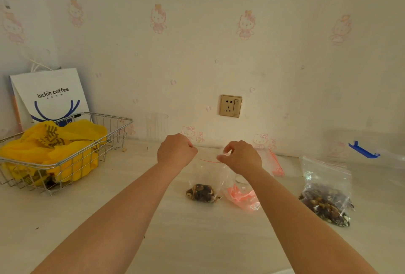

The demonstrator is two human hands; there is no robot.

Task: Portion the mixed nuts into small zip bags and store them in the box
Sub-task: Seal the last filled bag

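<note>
Both hands up at the small bag [206, 177], which sits straight below the wall socket [230, 106], on the counter [153, 219]. Left hand [175, 152] pinches the bag's top left corner, fingers curled tight. Right hand [240, 157] pinches the top right edge at the red zip line, thumb and forefinger together, other fingers loosely bent. Bag hangs upright between them, nuts [202, 192] clumped at the bottom, touching the counter.

Just right of the small bag: a crumpled pink-tinted bag [242, 199] lying flat, a small white cup [241, 180] behind it, partly hidden by the right forearm. Behind the right hand, below-right of the socket: a stack of empty zip bags [275, 163].

Well right of the socket: bigger bag of mixed nuts [326, 192], standing slumped, top open or shut I can't tell. Blue clip [363, 150] farther right by the wall.

Far left of the socket: wire basket [114, 133] with yellow bags [57, 149] inside, coffee paper bag [50, 96] behind it against the wall.
</note>
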